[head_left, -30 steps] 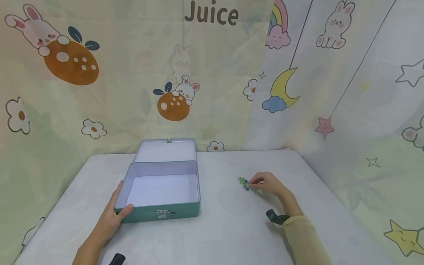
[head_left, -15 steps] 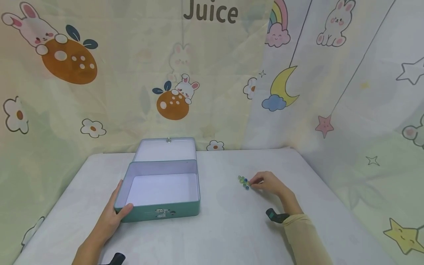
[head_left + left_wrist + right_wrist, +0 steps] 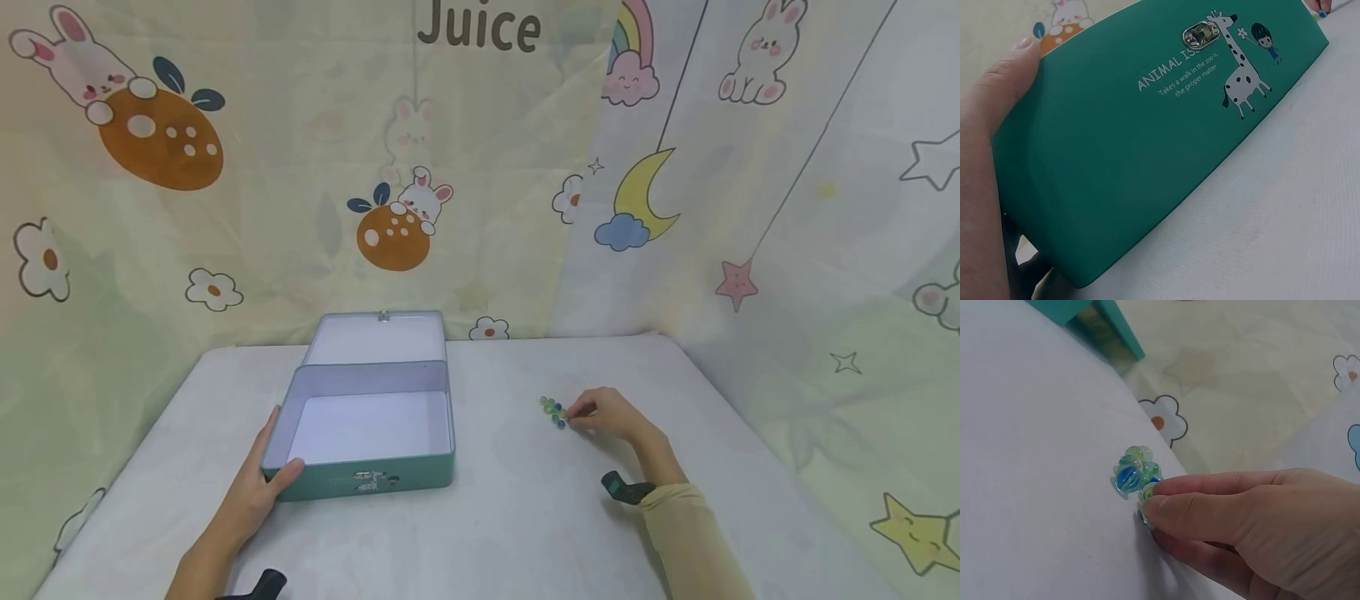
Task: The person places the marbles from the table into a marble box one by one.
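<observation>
A green tin box (image 3: pixel 360 477) with a pale inside stands with its lid (image 3: pixel 375 340) tipped back; nothing lies in it. My left hand (image 3: pixel 251 492) grips its left side, thumb over the front left corner. The left wrist view shows the box's green front (image 3: pixel 1122 137) with a giraffe print and the thumb at its edge. Right of the box, several glass marbles (image 3: pixel 550 407) lie in a cluster. My right hand (image 3: pixel 611 417) is at the cluster's right edge; in the right wrist view its thumb and fingers (image 3: pixel 1194 515) pinch a marble (image 3: pixel 1147 491), partly hidden, beside the others (image 3: pixel 1127 477).
The white-covered table (image 3: pixel 510 533) extends around the box and marbles. Behind it hangs a printed cloth (image 3: pixel 285 208) with rabbits and flowers. Black wrist devices are at the left wrist (image 3: pixel 267 585) and right wrist (image 3: pixel 626 489).
</observation>
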The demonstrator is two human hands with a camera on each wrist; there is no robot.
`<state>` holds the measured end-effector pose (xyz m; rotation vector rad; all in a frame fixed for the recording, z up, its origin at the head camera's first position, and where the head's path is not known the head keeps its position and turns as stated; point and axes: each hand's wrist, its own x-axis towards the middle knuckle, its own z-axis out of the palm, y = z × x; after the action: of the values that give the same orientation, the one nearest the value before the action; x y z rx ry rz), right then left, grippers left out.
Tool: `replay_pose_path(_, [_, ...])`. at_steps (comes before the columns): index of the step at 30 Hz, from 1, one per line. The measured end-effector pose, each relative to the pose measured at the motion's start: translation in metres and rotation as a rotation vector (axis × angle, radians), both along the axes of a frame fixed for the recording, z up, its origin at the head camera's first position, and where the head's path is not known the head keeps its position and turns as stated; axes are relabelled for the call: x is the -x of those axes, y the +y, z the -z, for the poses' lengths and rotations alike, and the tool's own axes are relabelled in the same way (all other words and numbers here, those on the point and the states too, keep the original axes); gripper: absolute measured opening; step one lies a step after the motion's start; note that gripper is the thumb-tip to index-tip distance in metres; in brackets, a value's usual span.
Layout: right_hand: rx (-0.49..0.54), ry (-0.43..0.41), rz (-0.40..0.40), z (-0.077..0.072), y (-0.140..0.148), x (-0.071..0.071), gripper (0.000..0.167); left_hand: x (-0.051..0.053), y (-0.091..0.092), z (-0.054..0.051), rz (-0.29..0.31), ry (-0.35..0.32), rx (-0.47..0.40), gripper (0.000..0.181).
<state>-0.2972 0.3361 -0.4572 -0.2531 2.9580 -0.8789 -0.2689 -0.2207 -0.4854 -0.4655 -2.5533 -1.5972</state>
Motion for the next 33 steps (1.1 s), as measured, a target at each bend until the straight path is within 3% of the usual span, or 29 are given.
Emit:
replay_pose_path(11, [-0.032,-0.031,0.024,-0.0058,-0.0081,-0.0018,0.013,-0.0014,-0.0005,-0.0023,-0.006,0.001,0.000,0.084])
replay_pose_path(33, [-0.065,-0.027,-0.011,-0.0083,-0.0074,-0.0033,0.013,-0.0018,0.0021,-0.0015,-0.017,0.014,0.017,0.087])
